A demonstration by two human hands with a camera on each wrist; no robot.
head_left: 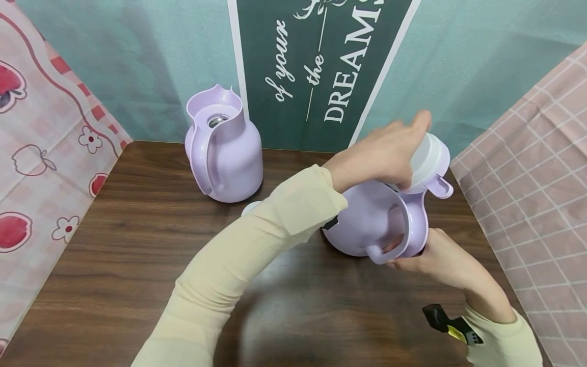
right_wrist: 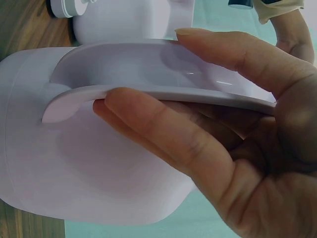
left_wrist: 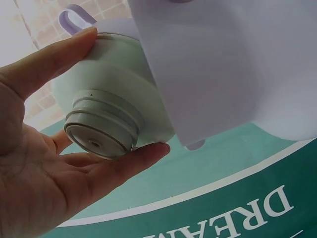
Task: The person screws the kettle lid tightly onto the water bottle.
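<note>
A person in cream knit sleeves (head_left: 238, 260) works a two-handed job over a dark wood-grain counter (head_left: 114, 265), toward its far right corner. The grip of the left hand (head_left: 390, 148) pinches a round white-and-lilac plastic lid (head_left: 426, 160) between thumb and fingers, its ridged white plug (left_wrist: 101, 126) bare in the left wrist view. The lid is held up close beside the neck of a rounded lilac jug (head_left: 362, 219); whether the two touch cannot be told. The grip of the right hand (head_left: 437, 257) curls round that jug's curved lilac handle (right_wrist: 74, 101), and the jug appears tilted, neck toward the counter's right edge. Near the far left corner, a matching lilac jug (head_left: 238, 158) stands upright, its silvery mouth (head_left: 217, 121) uncovered. Judging by the exposed plug, the work is partway: the lid is free of the jug and not seated, both jugs are uncapped, and settling the lid in a place is still undone.
</note>
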